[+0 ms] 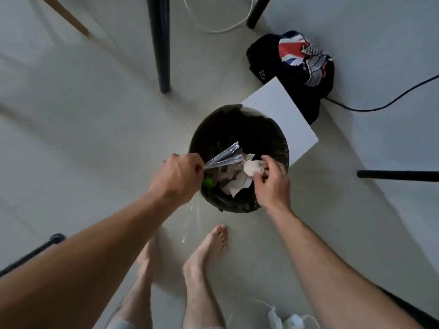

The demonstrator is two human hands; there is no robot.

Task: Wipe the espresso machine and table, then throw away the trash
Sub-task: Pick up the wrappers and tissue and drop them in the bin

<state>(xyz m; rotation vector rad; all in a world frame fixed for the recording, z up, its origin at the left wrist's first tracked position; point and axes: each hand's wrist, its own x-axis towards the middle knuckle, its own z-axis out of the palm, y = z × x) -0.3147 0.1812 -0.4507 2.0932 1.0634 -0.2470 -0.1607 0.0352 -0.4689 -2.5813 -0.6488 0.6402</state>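
Tissue (pixel 252 167): right hand (pixel 273 186); wrapper (pixel 223 159): left hand (pixel 177 179); over bin (pixel 211 131).

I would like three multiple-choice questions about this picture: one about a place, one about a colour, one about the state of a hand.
1. Where is the crumpled tissue that the right hand holds?
A. above the bin
B. on a shelf
C. inside a drawer

2. What colour is the small round thing inside the bin?
A. red
B. green
C. blue

3. What is the left hand doing?
A. hanging empty
B. pinching clear plastic
C. holding a cup

Answers:
1. A, the tissue is over the bin's opening.
2. B, it shows bright green.
3. B, its curled fingers grip the plastic.
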